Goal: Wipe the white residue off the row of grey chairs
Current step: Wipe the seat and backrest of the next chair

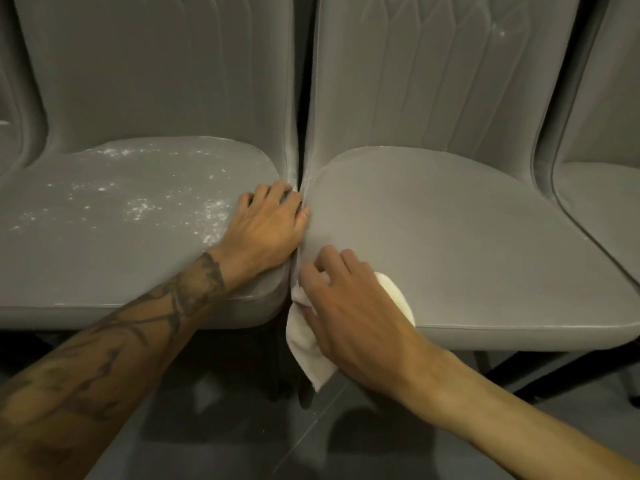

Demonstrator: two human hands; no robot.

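A dark tiled floor (242, 427) runs under the row of grey chairs, and from the head view I see 2 seats pressed side by side. My left hand (263, 226) lies flat and spread on the edge of the left seat (104, 265), holding nothing. My right hand (349, 306) presses a white cloth (308, 355) against the left rim of the right seat (467, 244), its grip closed loosely over it. I judge the right seat clean; white residue (138, 202) is scattered across the left seat, and specks (498, 29) mark the right backrest. The tight gap between the chairs hampers wiping.
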